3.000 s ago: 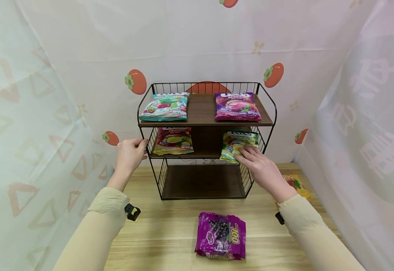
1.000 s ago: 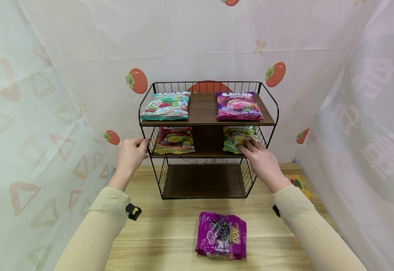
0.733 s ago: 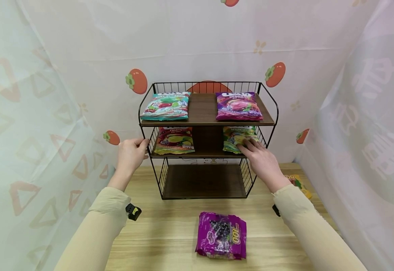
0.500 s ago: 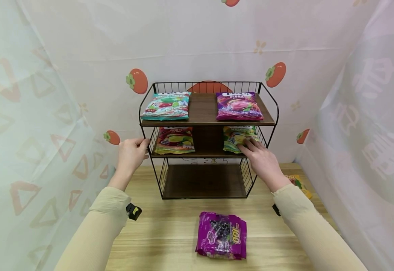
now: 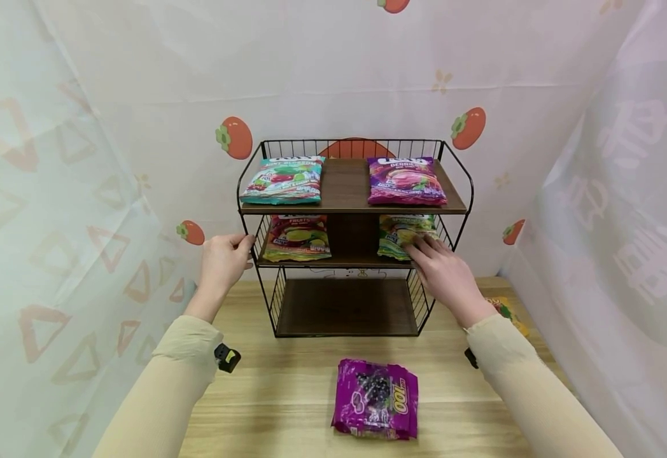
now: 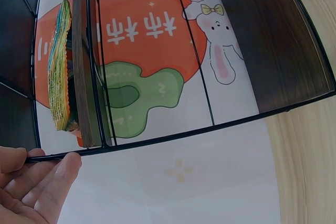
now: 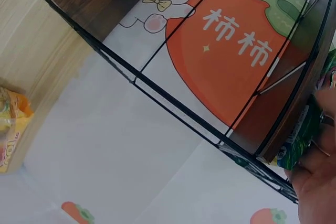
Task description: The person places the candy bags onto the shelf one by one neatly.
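Observation:
In the head view, my left hand [image 5: 224,264] grips the black wire frame of a three-tier rack [image 5: 345,209] at its left side. The left wrist view shows the thumb [image 6: 68,166] and fingers round the wire. My right hand [image 5: 445,273] lies against the front of a green candy bag [image 5: 393,238] on the middle shelf's right side, fingers over the wrapper and part of it hidden. In the right wrist view, the bag's dark green edge [image 7: 299,135] shows beside that hand. A red-and-yellow candy bag [image 5: 299,238] lies at the left of the same shelf.
On the top shelf lie a teal candy bag [image 5: 284,180] and a purple berry candy bag [image 5: 407,181]. A purple grape candy packet [image 5: 375,399] is on the wooden table in front. Partly behind my right forearm is a yellow packet [image 5: 508,312]. Printed sheets surround the table.
Since three seconds ago, the green candy bag has slid back onto the middle shelf, my right hand moving with it. Over the last second both hands have stayed almost still.

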`<state>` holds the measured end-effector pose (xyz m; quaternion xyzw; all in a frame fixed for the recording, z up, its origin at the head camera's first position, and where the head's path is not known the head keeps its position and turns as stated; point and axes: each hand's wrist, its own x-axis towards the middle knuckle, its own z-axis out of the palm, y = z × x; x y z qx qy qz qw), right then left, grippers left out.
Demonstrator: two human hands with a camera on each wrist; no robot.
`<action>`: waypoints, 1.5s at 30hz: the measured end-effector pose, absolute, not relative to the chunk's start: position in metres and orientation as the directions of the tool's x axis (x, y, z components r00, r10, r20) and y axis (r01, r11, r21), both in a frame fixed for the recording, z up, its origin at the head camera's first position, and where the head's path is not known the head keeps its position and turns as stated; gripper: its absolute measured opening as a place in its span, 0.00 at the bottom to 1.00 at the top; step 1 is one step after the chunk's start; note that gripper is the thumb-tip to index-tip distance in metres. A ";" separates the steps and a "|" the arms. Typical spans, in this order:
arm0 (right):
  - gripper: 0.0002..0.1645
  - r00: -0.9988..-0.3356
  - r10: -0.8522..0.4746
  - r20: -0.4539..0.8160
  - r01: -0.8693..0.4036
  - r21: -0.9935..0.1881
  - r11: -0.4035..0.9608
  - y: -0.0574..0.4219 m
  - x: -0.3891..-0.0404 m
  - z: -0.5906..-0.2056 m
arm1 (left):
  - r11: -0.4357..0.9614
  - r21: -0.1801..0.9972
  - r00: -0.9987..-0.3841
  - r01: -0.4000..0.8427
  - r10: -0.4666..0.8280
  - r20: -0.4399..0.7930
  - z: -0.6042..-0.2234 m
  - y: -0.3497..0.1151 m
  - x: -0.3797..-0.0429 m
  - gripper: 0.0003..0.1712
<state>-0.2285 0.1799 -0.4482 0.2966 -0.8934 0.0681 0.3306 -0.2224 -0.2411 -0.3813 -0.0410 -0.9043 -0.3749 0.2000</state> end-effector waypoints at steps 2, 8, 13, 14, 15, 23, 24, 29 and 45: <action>0.22 -0.583 -0.474 0.661 -0.582 0.068 0.811 0.182 -0.226 -0.449 | 0.715 0.662 -0.918 0.225 -0.073 0.391 -0.381 -0.241 -0.222 0.19; 0.24 -0.515 -0.424 0.745 -0.594 0.046 0.803 0.191 -0.214 -0.449 | 0.712 0.667 -0.917 0.219 -0.083 0.390 -0.382 -0.239 -0.221 0.18; 0.23 -0.505 -0.370 0.780 -0.604 -0.013 0.797 0.202 -0.204 -0.450 | 0.690 0.693 -0.927 0.208 -0.086 0.365 -0.384 -0.236 -0.218 0.18; 0.22 -0.508 -0.358 0.783 -0.601 -0.024 0.799 0.204 -0.203 -0.450 | 0.685 0.699 -0.930 0.204 -0.087 0.356 -0.385 -0.236 -0.217 0.18; 0.21 -0.512 -0.345 0.787 -0.595 -0.034 0.803 0.206 -0.201 -0.451 | 0.683 0.703 -0.934 0.197 -0.088 0.347 -0.386 -0.236 -0.216 0.19; 0.07 -0.543 -0.207 0.814 -0.521 -0.133 0.843 0.221 -0.197 -0.453 | 0.733 0.667 -0.954 0.133 -0.087 0.286 -0.401 -0.240 -0.210 0.22; 0.06 -0.553 -0.191 0.811 -0.511 -0.149 0.847 0.222 -0.197 -0.453 | 0.738 0.663 -0.956 0.125 -0.088 0.279 -0.404 -0.240 -0.209 0.22; 0.07 -0.667 -0.110 0.737 -0.435 -0.264 0.861 0.226 -0.197 -0.452 | 0.762 0.641 -0.963 0.087 -0.100 0.249 -0.421 -0.243 -0.203 0.21; 0.15 -0.857 -0.083 0.508 -0.357 -0.470 0.808 0.225 -0.218 -0.439 | 0.699 0.713 -0.988 -0.047 -0.137 0.069 -0.480 -0.231 -0.196 0.22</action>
